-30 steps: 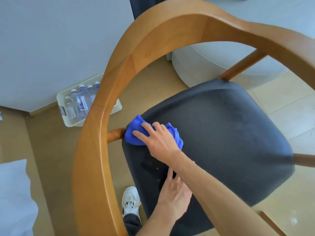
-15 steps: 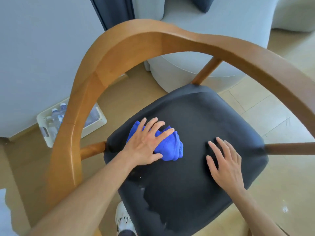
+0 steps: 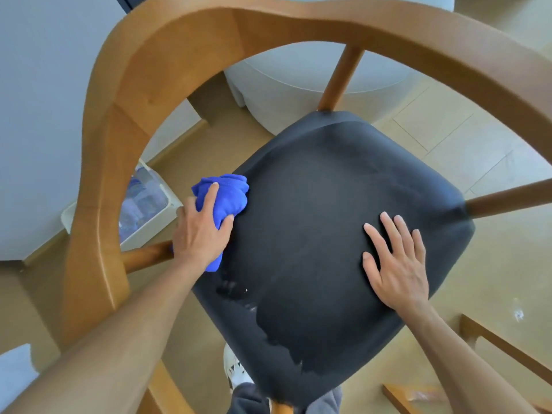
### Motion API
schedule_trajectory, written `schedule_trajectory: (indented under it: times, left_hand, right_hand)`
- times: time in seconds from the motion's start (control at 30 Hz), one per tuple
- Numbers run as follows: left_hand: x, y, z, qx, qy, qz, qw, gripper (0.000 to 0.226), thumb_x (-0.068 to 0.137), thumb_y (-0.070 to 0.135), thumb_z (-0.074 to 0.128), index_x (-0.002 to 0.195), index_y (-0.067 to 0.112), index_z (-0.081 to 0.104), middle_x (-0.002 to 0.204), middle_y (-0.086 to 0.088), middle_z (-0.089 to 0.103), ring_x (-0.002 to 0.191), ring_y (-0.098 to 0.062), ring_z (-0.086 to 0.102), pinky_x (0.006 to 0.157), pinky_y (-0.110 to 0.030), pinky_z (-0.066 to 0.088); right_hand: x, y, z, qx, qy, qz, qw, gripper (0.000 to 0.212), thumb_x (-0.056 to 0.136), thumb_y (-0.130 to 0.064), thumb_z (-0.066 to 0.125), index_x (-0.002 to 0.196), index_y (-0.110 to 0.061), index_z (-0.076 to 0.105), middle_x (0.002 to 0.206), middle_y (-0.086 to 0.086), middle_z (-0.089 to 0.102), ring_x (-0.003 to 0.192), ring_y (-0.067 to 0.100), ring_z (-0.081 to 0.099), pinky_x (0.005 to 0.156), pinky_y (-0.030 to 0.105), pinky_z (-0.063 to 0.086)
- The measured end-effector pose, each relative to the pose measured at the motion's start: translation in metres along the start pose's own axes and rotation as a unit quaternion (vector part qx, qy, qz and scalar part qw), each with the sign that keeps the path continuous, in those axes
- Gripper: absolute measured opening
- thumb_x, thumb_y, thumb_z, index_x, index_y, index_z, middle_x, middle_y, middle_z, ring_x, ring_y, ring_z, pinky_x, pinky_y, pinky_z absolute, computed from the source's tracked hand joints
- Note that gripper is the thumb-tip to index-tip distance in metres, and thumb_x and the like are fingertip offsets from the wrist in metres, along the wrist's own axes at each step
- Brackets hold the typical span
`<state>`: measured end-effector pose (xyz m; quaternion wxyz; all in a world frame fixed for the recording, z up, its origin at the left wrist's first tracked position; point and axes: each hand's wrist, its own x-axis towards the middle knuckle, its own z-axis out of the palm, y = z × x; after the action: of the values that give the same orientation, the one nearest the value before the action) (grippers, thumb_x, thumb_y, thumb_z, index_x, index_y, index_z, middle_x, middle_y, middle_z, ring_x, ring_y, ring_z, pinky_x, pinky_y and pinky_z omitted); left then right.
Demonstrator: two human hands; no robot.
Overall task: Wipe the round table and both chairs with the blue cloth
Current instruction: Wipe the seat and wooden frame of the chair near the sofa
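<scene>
Blue cloth (image 3: 222, 196) x1 in left hand (image 3: 200, 234); right hand (image 3: 395, 264) flat on 1 chair (image 3: 328, 219).

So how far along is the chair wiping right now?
Done: nothing plainly finished. In hand: the left hand grips the blue cloth at the dark seat's left edge; the right hand rests flat on it. Left: wooden backrest; table and second chair not in view.

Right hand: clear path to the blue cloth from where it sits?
Probably yes. The right hand lies flat on the dark seat, and only bare cushion lies between it and the blue cloth, which the left hand already grips at the seat's edge.
</scene>
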<state>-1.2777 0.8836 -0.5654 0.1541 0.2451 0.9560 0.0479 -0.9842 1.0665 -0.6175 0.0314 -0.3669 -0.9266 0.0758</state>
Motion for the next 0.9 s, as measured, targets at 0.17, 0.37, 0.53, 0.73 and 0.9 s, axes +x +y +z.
schedule_trajectory:
  times: [0.17,0.37,0.53,0.73,0.9]
  left_hand:
    - [-0.013,-0.004,0.007,0.003,-0.001,0.067,0.998,0.054,0.091,0.028,0.057,0.142,0.024,0.040,0.129,-0.016,0.041,0.105,-0.039,0.042,0.089,-0.048,0.040]
    - [-0.087,0.016,0.030,0.016,0.009,0.038,0.999,0.048,0.086,0.025,0.062,0.132,0.022,0.050,0.121,-0.017,0.045,0.091,-0.039,0.045,0.078,-0.048,0.044]
    - [-0.172,0.068,0.055,-0.014,-0.003,0.011,1.000,0.053,0.074,0.024,0.076,0.124,0.019,0.059,0.111,-0.018,0.054,0.079,-0.035,0.051,0.066,-0.043,0.048]
    - [-0.250,0.124,0.082,-0.065,-0.047,0.022,0.997,0.068,0.060,0.025,0.083,0.123,0.025,0.056,0.113,-0.015,0.057,0.079,-0.032,0.054,0.062,-0.040,0.049]
    - [-0.249,0.127,0.084,-0.071,-0.017,0.027,0.997,0.070,0.057,0.019,0.085,0.120,0.026,0.055,0.106,-0.015,0.059,0.072,-0.031,0.054,0.058,-0.038,0.049]
  right_hand:
    - [0.000,0.002,0.004,0.013,0.000,0.012,1.000,0.052,0.092,-0.040,0.035,0.138,-0.021,0.050,0.154,0.005,0.032,0.145,0.026,0.021,0.118,0.047,0.010]
    - [0.001,0.002,0.004,0.020,0.003,0.010,1.000,0.052,0.092,-0.040,0.036,0.138,-0.021,0.049,0.154,0.006,0.033,0.145,0.027,0.021,0.118,0.047,0.010]
    - [0.002,0.003,0.003,0.035,-0.007,0.009,0.999,0.053,0.091,-0.041,0.036,0.138,-0.021,0.049,0.154,0.007,0.032,0.145,0.028,0.019,0.118,0.047,0.007]
    - [0.000,0.005,0.001,0.051,0.015,-0.004,0.999,0.051,0.092,-0.037,0.037,0.137,-0.018,0.051,0.153,0.009,0.035,0.144,0.030,0.023,0.117,0.050,0.011]
    - [-0.001,0.007,0.003,0.045,0.023,-0.017,0.999,0.050,0.093,-0.036,0.038,0.139,-0.018,0.050,0.153,0.010,0.035,0.144,0.030,0.024,0.117,0.049,0.011]
